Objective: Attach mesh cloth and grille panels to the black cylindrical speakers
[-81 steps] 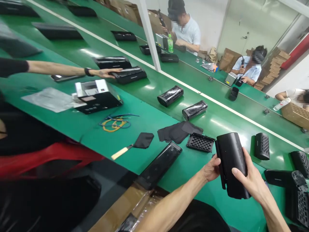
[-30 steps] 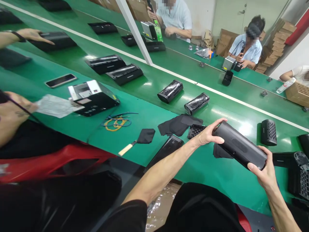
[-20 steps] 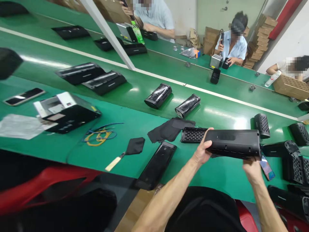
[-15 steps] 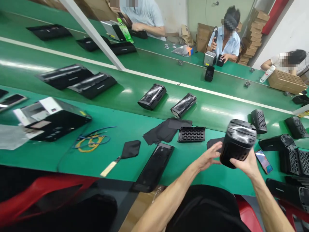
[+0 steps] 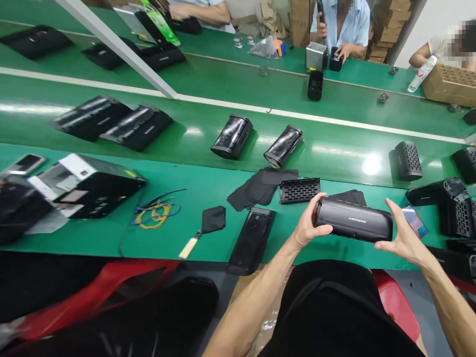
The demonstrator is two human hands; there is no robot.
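I hold a long black speaker housing (image 5: pixel 353 225) level above the near edge of the green bench (image 5: pixel 208 186), white lettering facing me. My left hand (image 5: pixel 309 224) grips its left end, thumb in front and fingers over the top. My right hand (image 5: pixel 402 235) cups the right end with fingers spread around it. Behind the housing lie a black perforated grille (image 5: pixel 299 190) and dark fabric pieces (image 5: pixel 260 186). A flat black panel (image 5: pixel 252 240) lies to the left of my left hand.
Two wrapped black speakers (image 5: pixel 232 136) (image 5: pixel 283 145) ride the conveyor belt. More housings and grilles (image 5: pixel 455 203) and a phone (image 5: pixel 414 221) crowd the right. A black-and-white box (image 5: pixel 87 186), coloured bands (image 5: pixel 154 213) and a scraper (image 5: pixel 203 230) lie left. Other people work across the belt.
The housing went from standing on end in my right hand to lying level between both hands, lettering toward me. My left hand took hold of its left end again. The view tilted down.
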